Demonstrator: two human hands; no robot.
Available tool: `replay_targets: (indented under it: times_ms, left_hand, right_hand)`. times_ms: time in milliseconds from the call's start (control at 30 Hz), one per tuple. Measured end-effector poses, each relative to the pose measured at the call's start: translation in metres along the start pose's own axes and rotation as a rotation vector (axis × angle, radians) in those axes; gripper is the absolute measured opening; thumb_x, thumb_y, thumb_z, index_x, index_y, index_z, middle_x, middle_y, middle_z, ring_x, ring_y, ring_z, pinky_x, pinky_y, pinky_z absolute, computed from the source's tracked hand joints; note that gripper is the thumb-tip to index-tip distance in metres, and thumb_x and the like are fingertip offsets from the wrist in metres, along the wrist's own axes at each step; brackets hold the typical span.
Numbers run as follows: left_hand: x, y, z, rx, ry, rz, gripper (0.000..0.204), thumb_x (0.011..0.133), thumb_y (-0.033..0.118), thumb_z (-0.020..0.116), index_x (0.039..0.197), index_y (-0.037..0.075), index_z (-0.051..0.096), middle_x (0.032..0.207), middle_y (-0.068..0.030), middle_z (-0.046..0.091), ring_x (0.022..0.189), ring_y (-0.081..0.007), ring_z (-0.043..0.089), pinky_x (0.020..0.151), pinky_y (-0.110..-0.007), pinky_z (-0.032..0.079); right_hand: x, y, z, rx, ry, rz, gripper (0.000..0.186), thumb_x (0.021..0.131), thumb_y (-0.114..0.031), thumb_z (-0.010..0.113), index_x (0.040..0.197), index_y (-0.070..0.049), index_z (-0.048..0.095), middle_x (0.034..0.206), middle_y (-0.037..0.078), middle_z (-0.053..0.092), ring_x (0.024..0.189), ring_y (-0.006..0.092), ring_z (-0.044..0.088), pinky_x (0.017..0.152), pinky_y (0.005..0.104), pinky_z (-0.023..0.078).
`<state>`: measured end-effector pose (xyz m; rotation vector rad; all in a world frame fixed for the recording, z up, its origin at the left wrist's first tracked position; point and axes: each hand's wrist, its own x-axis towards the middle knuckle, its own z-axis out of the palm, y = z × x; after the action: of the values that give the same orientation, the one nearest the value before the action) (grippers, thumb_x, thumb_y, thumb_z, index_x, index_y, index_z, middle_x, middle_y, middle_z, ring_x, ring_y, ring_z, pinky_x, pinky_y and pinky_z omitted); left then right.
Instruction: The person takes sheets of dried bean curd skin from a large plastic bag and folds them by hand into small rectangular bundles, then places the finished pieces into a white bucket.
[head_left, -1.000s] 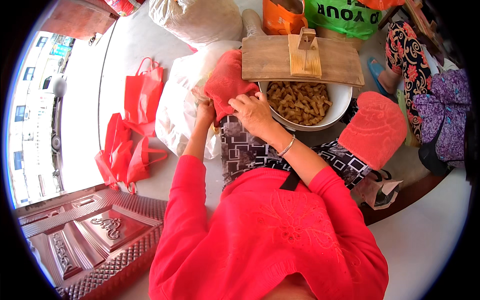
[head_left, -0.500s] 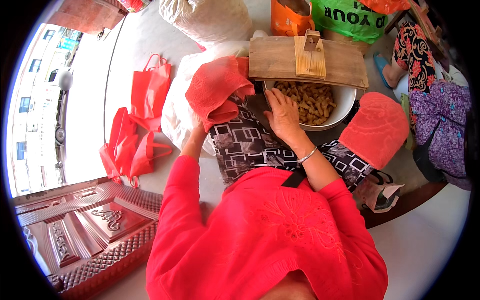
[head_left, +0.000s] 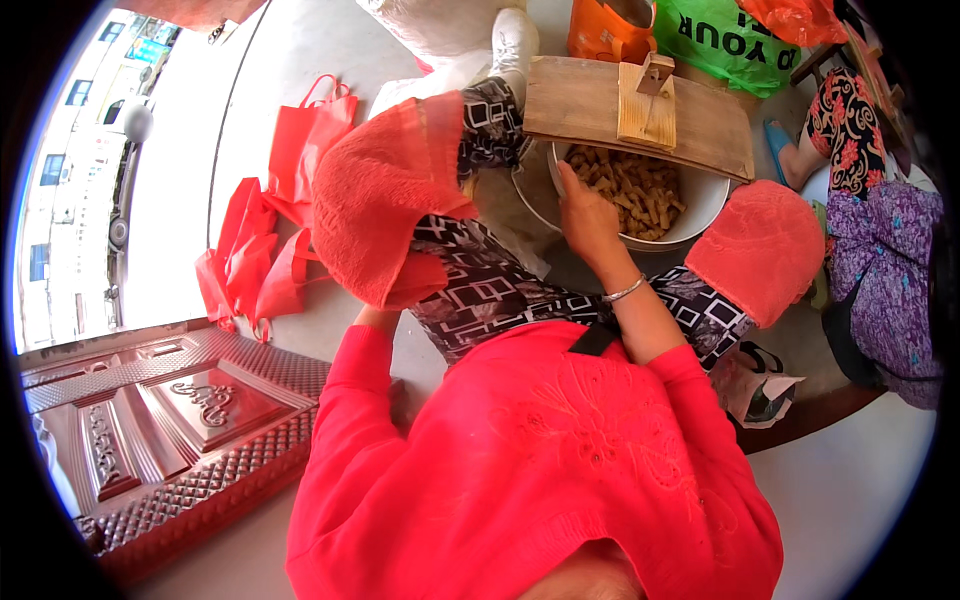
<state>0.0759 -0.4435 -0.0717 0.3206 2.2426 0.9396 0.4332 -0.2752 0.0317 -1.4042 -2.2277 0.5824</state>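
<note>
My left hand (head_left: 371, 317), seen only at the wrist, is under a red towel (head_left: 370, 200) over my left patterned-trouser leg; its fingers are hidden. My right hand (head_left: 590, 220) grips the left rim of a metal bowl (head_left: 705, 212) of brown, short chunky pieces (head_left: 635, 195). A wooden board (head_left: 565, 100) with a light wooden block and metal fitting (head_left: 650, 95) lies across the bowl's far part. A second red cloth (head_left: 757, 245) covers my right knee.
Red bags (head_left: 305, 150) lie on the floor at left, near a carved door panel (head_left: 200, 420). A white sack (head_left: 430, 30), an orange bag (head_left: 600, 25) and a green bag (head_left: 720, 50) stand behind. Another person's patterned leg (head_left: 840, 120) and blue sandal (head_left: 778, 145) are at right.
The red towel in my left hand has moved left and down and spread out. My left white shoe has come into view. My right hand has left the towel for the bowl.
</note>
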Motion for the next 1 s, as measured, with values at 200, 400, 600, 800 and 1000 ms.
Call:
replay_targets:
  times_ms: [200,400,600,800,1000]
  left_hand:
    - [-0.021,-0.021,-0.073,-0.222,0.264,-0.175,0.036,0.092,0.026,0.054,0.118,0.001,0.058,0.113,-0.0180,0.063,0.106,-0.0296,0.059,0.086,-0.042,0.047]
    - [-0.025,0.080,-0.115,-0.407,0.544,0.079,0.037,0.093,0.025,0.053,0.121,0.001,0.056,0.116,-0.0170,0.062,0.108,-0.0281,0.058,0.087,-0.041,0.046]
    - [-0.072,0.225,-0.137,-0.414,0.731,0.634,0.037,0.094,0.024,0.052,0.124,0.001,0.055,0.119,-0.0160,0.061,0.110,-0.0266,0.057,0.088,-0.041,0.046]
    - [-0.088,0.270,-0.056,-0.182,0.492,1.085,0.031,0.095,0.012,0.050,0.123,-0.002,0.054,0.115,-0.0125,0.061,0.107,-0.0198,0.056,0.091,-0.032,0.044]
    - [0.007,0.238,0.099,0.328,0.012,0.911,0.062,0.084,0.034,0.063,0.134,0.002,0.046,0.132,-0.0223,0.051,0.122,-0.0345,0.048,0.101,-0.039,0.039]
  right_hand:
    - [-0.001,0.000,-0.004,0.031,-0.038,0.055,0.050,0.086,-0.013,0.054,0.135,-0.016,0.042,0.092,0.020,0.066,0.081,0.0408,0.063,0.070,0.0502,0.049]
    - [-0.001,-0.002,-0.003,0.078,-0.038,0.062,0.048,0.087,-0.014,0.055,0.133,-0.016,0.044,0.094,0.020,0.066,0.083,0.0398,0.064,0.071,0.0495,0.049]
    - [0.000,0.000,-0.003,0.097,-0.049,0.057,0.046,0.087,-0.013,0.056,0.132,-0.012,0.045,0.096,0.020,0.066,0.084,0.0389,0.064,0.071,0.0480,0.050]
    - [0.008,0.003,-0.001,0.052,-0.034,0.067,0.045,0.087,-0.012,0.057,0.130,-0.009,0.045,0.096,0.020,0.066,0.084,0.0372,0.064,0.070,0.0467,0.050]
    - [0.000,-0.007,-0.023,-0.041,-0.143,0.068,0.041,0.084,-0.016,0.062,0.123,-0.010,0.049,0.083,0.018,0.067,0.076,0.0378,0.065,0.065,0.0477,0.050]
